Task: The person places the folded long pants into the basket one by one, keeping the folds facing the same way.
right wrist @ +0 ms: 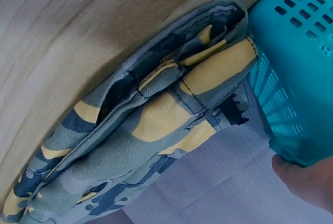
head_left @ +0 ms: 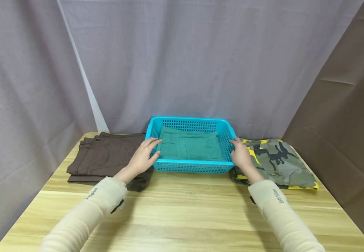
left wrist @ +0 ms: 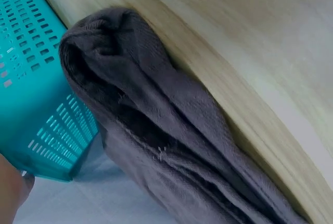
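I find both hands on the basket [head_left: 197, 162], one at either side. The left hand [head_left: 142, 158] has its fingers bent partway over the near-side rim, thumb a little apart; the right hand [head_left: 241, 154] matches it on the opposite rim. How tightly either grips, I cannot tell. In my judgement, the paired hold keeps the basket level and square.

Between the hands, inside the basket, lies the green cloth [head_left: 189, 146], folded flat, presumably so that it fits within the walls.

Outward from the left hand, beneath its wrist, I note folded brown trousers [head_left: 97, 157]; outward from the right hand, camouflage trousers [head_left: 280, 162], also folded. Each lies close against its basket wall, so I judge sideways movement obstructed. Beyond both hands, the curtain [head_left: 197, 59] stands right behind the basket. Everything rests on the table [head_left: 188, 213].
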Tool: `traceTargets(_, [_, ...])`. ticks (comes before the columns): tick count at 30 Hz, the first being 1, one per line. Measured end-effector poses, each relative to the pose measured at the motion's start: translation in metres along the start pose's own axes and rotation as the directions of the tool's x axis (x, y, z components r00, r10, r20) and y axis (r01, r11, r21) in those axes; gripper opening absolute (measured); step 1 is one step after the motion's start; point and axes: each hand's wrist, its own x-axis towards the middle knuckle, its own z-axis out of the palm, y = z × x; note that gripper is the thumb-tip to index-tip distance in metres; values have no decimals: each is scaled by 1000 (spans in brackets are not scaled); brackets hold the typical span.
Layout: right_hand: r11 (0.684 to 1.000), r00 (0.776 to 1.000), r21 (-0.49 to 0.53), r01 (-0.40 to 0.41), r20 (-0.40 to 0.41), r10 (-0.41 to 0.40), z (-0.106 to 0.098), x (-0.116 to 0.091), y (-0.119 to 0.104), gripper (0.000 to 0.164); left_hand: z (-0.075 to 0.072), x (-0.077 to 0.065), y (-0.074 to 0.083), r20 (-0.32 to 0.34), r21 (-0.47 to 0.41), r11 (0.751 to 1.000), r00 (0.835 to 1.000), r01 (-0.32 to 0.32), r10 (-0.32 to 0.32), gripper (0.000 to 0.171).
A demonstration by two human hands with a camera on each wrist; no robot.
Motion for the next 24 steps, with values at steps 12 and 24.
traceTargets(12, [999,998,-28,-46,31,47,1,-3,1,52,-8,-9,-17,-77,18,999,997,32,-30,40])
traceTargets(24, [994,993,-31,-106,47,107,-4,-2,-3,55,-17,-19,-57,-76,151,963,973,225,-216,41])
